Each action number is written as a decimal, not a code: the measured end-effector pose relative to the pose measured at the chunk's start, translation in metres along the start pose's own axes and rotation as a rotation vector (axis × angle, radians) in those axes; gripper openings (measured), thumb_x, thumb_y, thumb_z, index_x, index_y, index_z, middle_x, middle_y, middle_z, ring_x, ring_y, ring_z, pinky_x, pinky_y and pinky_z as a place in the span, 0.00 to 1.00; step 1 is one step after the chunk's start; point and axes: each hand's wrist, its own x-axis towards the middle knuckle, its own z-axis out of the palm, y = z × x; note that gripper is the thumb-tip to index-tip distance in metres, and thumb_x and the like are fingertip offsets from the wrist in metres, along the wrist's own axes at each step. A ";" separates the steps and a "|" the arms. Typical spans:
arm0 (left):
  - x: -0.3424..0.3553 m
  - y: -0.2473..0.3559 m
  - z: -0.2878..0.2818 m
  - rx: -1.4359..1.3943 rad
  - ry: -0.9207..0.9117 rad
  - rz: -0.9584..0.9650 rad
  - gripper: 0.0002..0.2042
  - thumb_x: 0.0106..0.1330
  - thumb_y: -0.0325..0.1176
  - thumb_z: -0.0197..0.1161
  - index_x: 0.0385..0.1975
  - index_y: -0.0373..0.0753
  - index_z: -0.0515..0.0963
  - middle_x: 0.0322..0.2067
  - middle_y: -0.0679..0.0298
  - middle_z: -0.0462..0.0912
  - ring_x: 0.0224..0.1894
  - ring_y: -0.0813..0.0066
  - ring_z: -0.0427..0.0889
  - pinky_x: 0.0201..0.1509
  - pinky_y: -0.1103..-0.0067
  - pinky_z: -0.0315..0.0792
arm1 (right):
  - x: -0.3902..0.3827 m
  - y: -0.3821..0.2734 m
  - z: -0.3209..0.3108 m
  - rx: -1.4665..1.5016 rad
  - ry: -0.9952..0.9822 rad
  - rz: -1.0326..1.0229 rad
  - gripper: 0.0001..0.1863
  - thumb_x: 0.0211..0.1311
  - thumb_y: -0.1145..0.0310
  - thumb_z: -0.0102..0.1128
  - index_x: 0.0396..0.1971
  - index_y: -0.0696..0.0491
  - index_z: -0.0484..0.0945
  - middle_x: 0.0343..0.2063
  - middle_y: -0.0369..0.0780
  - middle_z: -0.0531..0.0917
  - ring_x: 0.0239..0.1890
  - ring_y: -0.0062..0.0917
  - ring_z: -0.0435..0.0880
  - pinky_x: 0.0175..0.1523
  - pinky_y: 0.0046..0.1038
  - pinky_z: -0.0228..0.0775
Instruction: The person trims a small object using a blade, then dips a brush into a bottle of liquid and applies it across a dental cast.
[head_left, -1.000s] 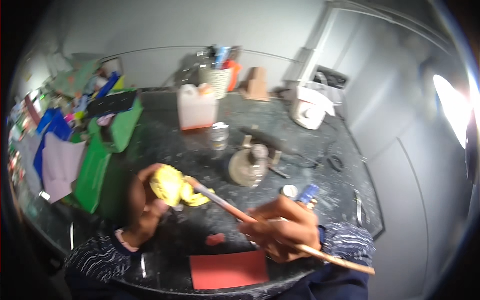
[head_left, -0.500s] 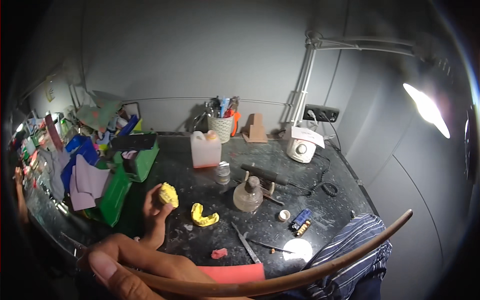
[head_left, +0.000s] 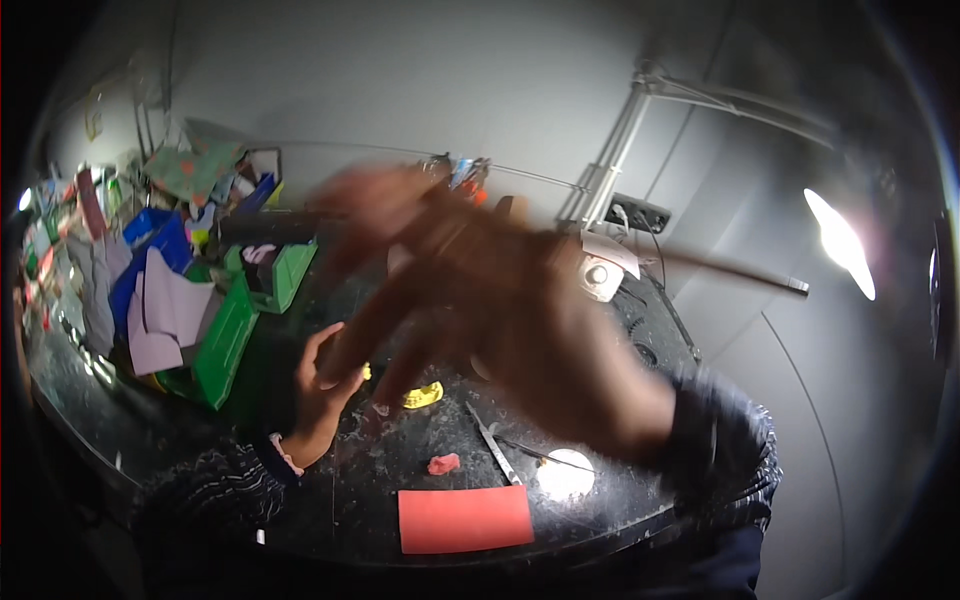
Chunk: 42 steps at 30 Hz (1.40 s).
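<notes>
My left hand (head_left: 325, 395) is raised over the bench, its fingers closed round a yellow plaster dental cast (head_left: 367, 372); only a sliver of the cast shows. Close to the camera, my right hand (head_left: 500, 300) sweeps across the view, badly smeared by motion. A thin brown wooden-handled tool (head_left: 740, 272) with a metal end sticks out to the right from behind this hand, apparently in its grip. Under the right fingers lies a horseshoe-shaped yellow dental cast (head_left: 424, 395). Nearer me are a pink wax lump (head_left: 443, 464), a slim metal knife (head_left: 492, 445) and a flat red wax sheet (head_left: 465, 520).
Green bins (head_left: 228, 345) with papers and clutter crowd the left side. A lamp (head_left: 840, 245) on a jointed arm shines from the right, near a white dial device (head_left: 600, 278) and a wall socket (head_left: 640, 213). My right hand covers much of the bench's middle.
My right hand and the wooden-handled tool have swung up from the lower edge to mid-view, uncovering the red sheet. The view has tilted a little. My left hand still holds the cast.
</notes>
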 end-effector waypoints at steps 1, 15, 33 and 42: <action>0.006 -0.001 0.010 -0.010 -0.038 0.017 0.24 0.55 0.22 0.61 0.53 0.35 0.64 0.42 0.63 0.72 0.43 0.78 0.74 0.48 0.82 0.70 | 0.010 -0.001 -0.030 -0.067 0.029 -0.035 0.20 0.67 0.66 0.43 0.54 0.62 0.63 0.41 0.44 0.74 0.32 0.26 0.80 0.31 0.24 0.75; -0.010 0.020 -0.032 0.005 -0.040 -0.142 0.30 0.49 0.23 0.63 0.55 0.34 0.62 0.43 0.63 0.71 0.44 0.80 0.72 0.52 0.81 0.68 | 0.140 0.137 -0.162 -0.883 0.313 -0.064 0.16 0.66 0.63 0.49 0.27 0.63 0.75 0.13 0.34 0.72 0.15 0.15 0.71 0.21 0.19 0.63; -0.009 0.014 -0.033 0.074 -0.050 -0.164 0.34 0.44 0.25 0.65 0.55 0.34 0.61 0.47 0.62 0.69 0.49 0.77 0.70 0.56 0.79 0.64 | 0.166 0.185 -0.179 -0.865 0.026 0.274 0.19 0.63 0.60 0.54 0.22 0.63 0.77 0.11 0.35 0.74 0.09 0.16 0.71 0.14 0.19 0.62; -0.007 0.014 -0.030 0.074 -0.044 -0.170 0.33 0.45 0.26 0.65 0.55 0.34 0.61 0.46 0.63 0.69 0.48 0.79 0.71 0.55 0.79 0.64 | 0.172 0.180 -0.192 -0.942 0.208 0.127 0.22 0.64 0.58 0.49 0.20 0.63 0.75 0.10 0.36 0.72 0.10 0.19 0.69 0.16 0.24 0.62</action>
